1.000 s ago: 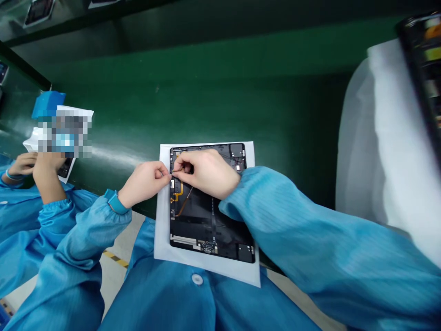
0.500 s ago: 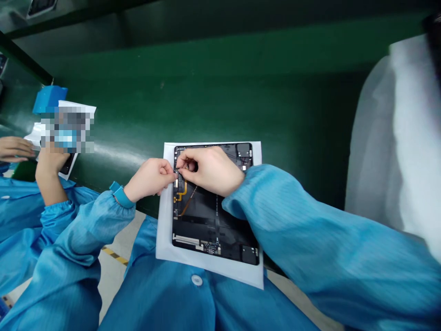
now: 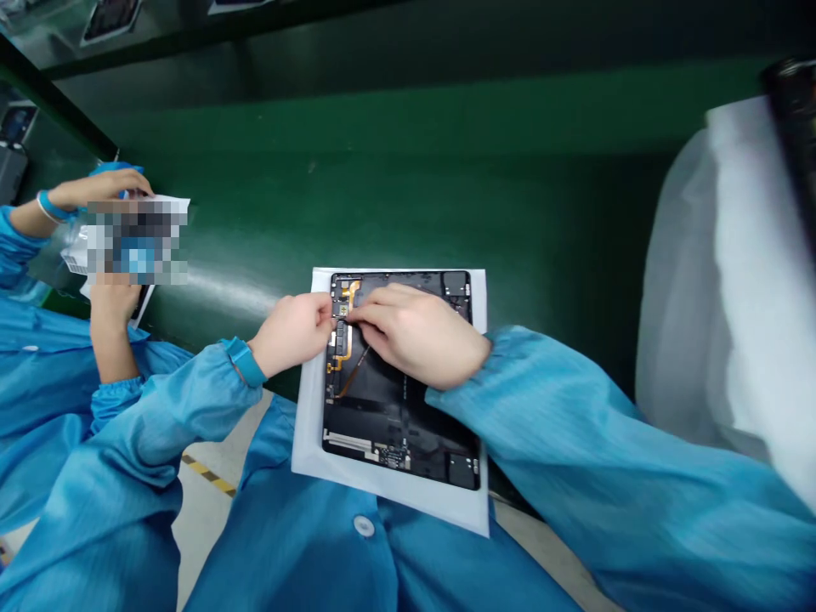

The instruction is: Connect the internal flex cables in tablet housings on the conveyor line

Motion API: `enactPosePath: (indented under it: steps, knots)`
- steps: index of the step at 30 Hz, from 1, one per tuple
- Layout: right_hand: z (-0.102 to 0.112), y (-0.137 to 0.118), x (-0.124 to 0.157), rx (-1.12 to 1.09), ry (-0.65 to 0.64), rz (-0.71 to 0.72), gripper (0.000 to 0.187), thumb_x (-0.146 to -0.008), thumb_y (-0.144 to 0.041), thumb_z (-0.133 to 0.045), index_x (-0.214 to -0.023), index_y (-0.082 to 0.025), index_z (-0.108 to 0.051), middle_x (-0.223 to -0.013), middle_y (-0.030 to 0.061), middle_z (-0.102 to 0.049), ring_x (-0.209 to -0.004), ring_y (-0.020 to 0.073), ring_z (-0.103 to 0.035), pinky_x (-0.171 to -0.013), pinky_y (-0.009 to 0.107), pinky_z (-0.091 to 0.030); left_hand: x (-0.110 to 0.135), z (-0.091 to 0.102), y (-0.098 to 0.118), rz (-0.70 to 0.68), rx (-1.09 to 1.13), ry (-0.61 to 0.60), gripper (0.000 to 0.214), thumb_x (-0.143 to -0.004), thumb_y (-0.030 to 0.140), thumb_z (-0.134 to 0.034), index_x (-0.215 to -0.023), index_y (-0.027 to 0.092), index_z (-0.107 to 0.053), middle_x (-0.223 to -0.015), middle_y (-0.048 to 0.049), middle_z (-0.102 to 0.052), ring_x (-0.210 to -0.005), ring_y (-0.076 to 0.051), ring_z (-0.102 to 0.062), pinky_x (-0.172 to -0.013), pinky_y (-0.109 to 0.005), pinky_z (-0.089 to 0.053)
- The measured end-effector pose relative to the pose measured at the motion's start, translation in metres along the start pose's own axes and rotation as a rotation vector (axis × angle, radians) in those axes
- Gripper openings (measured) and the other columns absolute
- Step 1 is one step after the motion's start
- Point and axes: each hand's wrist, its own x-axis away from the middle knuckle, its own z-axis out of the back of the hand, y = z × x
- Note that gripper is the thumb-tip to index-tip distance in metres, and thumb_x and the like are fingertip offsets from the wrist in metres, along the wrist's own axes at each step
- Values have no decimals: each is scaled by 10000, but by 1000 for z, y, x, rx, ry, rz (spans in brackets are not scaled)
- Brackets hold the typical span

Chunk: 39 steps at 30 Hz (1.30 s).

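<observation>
An opened tablet housing lies on a white foam sheet in front of me, its inside facing up. Along its left side run an orange flex cable and small boards, with a small gold-coloured square part near the upper left. My left hand is closed at the housing's left edge, fingertips pinched beside that part. My right hand reaches over the housing from the right, its thumb and forefinger together at the flex cable. What either pinch holds is too small or hidden to make out.
At the left, a co-worker's hands are at another white sheet, partly blurred out. White foam sheets stand at the right with a dark object above. A green bench stretches behind the housing; a shelf with devices is at the back left.
My right hand has shifted right, off the upper left corner, uncovering the gold square part and the upper flex cable. My left hand stays at the edge. The co-worker's far hand has moved up.
</observation>
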Motion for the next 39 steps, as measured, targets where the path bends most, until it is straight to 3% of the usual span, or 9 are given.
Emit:
enactPosePath:
  steps: [3, 13, 25, 33, 39]
  knots:
    - [3, -3, 7, 95, -19, 16, 293, -939, -135, -471, -937, -160, -762, -909, 118, -699, -840, 236, -591, -780, 371, -493, 2, -2, 0, -81, -132, 45, 141, -858, 146, -553, -724, 188, -560, -622, 14, -589, -580, -140, -523, -560, -263, -309]
    - [3, 4, 10, 149, -20, 12, 277, -937, -139, -485, -899, -170, -758, -902, 97, -688, -827, 216, -568, -768, 342, -460, -20, 14, -5, -304, -188, -29, 95, -831, 109, -611, -752, 161, -618, -803, -26, -634, -771, -162, -561, -701, -266, -394]
    - [5, 6, 9, 120, -24, 25, 275, -927, -133, -484, -871, -171, -750, -876, 88, -682, -810, 212, -559, -755, 330, -445, -33, 26, -4, -398, -209, -146, 83, -826, 112, -650, -772, 152, -698, -878, -39, -639, -800, -153, -589, -729, -253, -423]
    - [6, 8, 7, 123, -11, 17, 261, -911, -117, -492, -878, -158, -747, -881, 99, -682, -818, 219, -558, -783, 341, -453, -39, 22, 0, -470, -272, -167, 130, -827, 80, -606, -763, 151, -694, -827, -38, -645, -779, -152, -591, -711, -256, -421]
    - [7, 9, 8, 176, -31, 40, 266, -924, -124, -494, -877, -157, -754, -872, 97, -685, -823, 223, -567, -772, 340, -448, -40, 16, 6, -430, -330, -161, 143, -847, 84, -575, -767, 140, -679, -809, -56, -667, -781, -169, -614, -712, -272, -436]
